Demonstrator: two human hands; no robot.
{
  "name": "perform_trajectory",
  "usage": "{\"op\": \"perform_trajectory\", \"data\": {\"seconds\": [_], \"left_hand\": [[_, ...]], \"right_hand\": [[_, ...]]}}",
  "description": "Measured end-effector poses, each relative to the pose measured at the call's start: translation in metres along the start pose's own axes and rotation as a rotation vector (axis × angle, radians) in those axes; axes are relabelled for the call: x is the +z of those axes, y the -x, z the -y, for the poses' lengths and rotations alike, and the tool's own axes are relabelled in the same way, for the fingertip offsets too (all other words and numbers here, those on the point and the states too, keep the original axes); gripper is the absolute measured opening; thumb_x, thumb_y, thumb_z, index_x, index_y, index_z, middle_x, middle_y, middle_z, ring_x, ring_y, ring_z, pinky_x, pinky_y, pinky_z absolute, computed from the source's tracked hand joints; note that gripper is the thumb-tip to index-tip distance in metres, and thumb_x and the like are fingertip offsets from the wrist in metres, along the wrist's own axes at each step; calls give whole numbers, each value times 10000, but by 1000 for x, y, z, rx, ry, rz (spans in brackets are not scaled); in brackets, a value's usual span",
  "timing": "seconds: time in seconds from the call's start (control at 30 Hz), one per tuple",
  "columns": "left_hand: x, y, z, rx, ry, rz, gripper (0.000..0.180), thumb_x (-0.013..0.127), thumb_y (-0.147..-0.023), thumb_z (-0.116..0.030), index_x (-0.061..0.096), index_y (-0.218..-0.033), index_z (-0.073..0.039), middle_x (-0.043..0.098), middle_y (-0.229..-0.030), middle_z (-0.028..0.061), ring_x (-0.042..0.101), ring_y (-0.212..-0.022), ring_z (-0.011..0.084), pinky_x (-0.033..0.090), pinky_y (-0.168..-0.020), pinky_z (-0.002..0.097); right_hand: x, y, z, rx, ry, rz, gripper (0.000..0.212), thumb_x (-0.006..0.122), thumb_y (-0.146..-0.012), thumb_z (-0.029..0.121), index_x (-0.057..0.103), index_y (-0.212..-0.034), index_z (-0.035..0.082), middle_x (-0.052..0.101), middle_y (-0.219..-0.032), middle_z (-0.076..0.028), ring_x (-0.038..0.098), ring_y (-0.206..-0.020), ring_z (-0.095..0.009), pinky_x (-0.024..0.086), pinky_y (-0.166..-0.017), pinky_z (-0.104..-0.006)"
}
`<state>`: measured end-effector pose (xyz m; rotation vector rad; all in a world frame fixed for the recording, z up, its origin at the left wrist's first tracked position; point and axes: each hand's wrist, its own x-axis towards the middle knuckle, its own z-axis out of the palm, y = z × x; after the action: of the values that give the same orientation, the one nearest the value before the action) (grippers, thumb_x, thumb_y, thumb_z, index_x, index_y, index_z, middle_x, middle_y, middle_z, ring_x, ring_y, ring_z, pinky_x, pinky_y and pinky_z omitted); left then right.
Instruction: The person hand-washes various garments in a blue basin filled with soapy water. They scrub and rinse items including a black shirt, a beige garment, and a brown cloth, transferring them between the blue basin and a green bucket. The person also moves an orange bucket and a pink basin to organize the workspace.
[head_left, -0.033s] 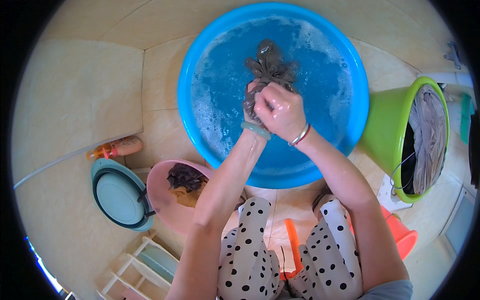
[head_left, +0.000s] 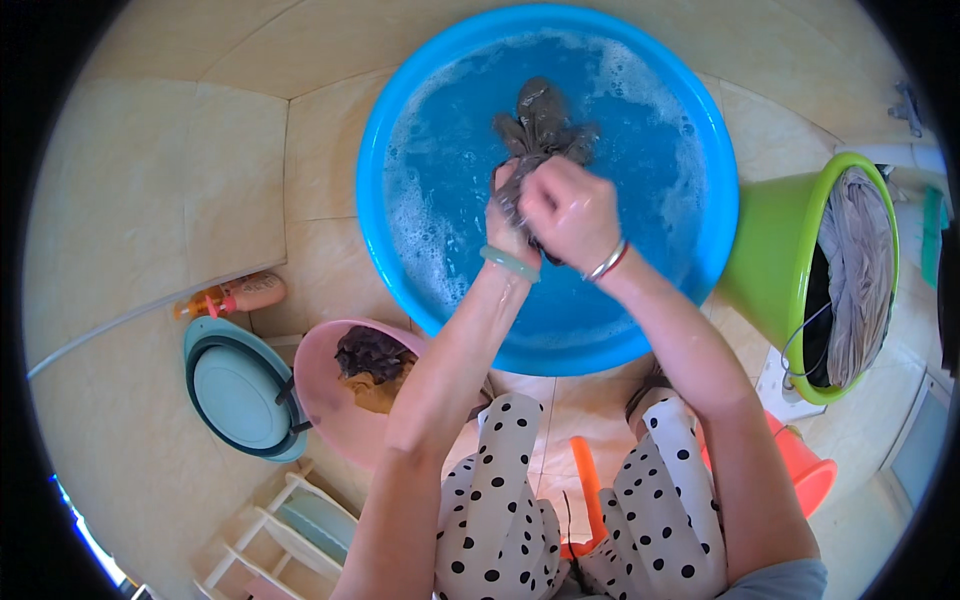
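Observation:
Wet grey-brown cloth [head_left: 541,112] lies bunched in the soapy water of a large blue basin [head_left: 372,230], its far end spread on the surface. My left hand [head_left: 507,215], with a pale green bangle at the wrist, is closed around the near part of the cloth. Just to its right, my right hand [head_left: 572,212] is a slightly blurred fist closed on the same cloth. A silver bracelet and a red string circle that wrist. Both hands are above the water inside the basin, and the fingers of the left are partly hidden by cloth.
Right of the basin leans a green bucket [head_left: 775,235] with grey cloth [head_left: 858,270] in it. At lower left a pink basin [head_left: 325,410] holds dark and mustard cloth, beside teal basins [head_left: 238,395], bottles [head_left: 255,292] and a white rack [head_left: 262,515]. A red-orange bucket [head_left: 805,470] stands behind my right arm.
My right fist has shifted a little to the right, away from my left hand, and is more blurred. The left hand keeps its hold, nearly in place.

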<state>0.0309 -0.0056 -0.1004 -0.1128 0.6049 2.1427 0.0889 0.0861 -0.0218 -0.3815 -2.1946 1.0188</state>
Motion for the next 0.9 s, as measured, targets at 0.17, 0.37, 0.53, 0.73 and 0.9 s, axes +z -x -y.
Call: {"op": "perform_trajectory", "data": {"seconds": [0.17,0.37,0.53,0.73,0.9], "left_hand": [[65,34,-18,-218,-490,-352,504,614,-878,-355,433,-1288,-123,501,-1254,52,485,-1149,228,418,-929,468],[56,51,-40,-191,-711,-574,637,562,-918,-430,270,-1454,-247,230,-1509,91,152,-1392,358,268,-1037,592],[-11,6,-23,-72,-1251,-432,773,445,-893,-623,131,-1502,-264,141,-1543,102,183,-1405,316,305,-1061,497],[-4,2,-19,-409,-388,-273,880,377,-822,-761,275,-1455,-159,354,-1457,76,369,-1312,303,382,-1007,494],[35,12,-27,-310,78,-53,788,391,-865,-693,491,-1283,-32,535,-1266,173,527,-1149,302,422,-985,470]], "right_hand": [[-35,2,-82,232,426,-68,176,582,-840,215,605,-749,66,620,-807,-126,597,-693,-357,493,-598,-430],[-48,4,-61,353,625,95,478,571,-858,493,520,-1270,257,439,-1296,-103,393,-1193,-347,380,-875,-557],[-6,26,-50,467,654,391,564,641,-811,485,507,-1280,203,415,-1381,-129,429,-1222,-363,435,-853,-517],[14,18,-57,647,-249,99,326,682,-812,293,651,-999,28,651,-1028,-133,616,-957,-300,476,-815,-367],[-17,25,35,206,-308,310,252,742,-748,212,633,-905,47,582,-918,-94,585,-846,-274,480,-762,-351]]}}
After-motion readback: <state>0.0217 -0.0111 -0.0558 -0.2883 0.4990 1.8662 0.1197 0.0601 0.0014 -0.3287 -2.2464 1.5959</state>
